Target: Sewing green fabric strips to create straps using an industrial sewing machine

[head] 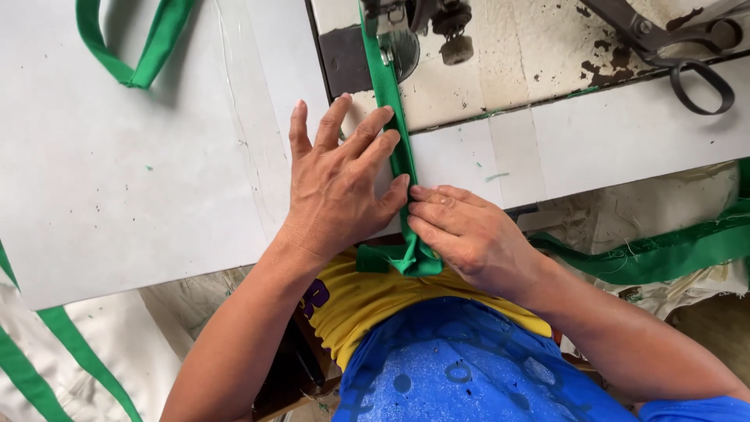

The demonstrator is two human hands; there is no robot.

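Green fabric strip (400,160) laid flat on white table (141,172), run from table edge up to sewing machine foot (391,23); judged light, soft, limp, prone to unfolding. Left hand (336,184) laid flat, fingers spread, strip pressed down; right hand (465,230) w/ fingertips closed on folded edge near table lip. Best held at fold, close to foot. Scissors (687,47) well apart.

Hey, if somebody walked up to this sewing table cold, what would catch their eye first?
Probably the bright green fabric strip running down the middle of the white table from the sewing machine's presser foot. The left hand lies flat beside it and the right hand pinches its folded edge near the table's front. Dark scissors lie at the top right, on the machine's worn, chipped bed.
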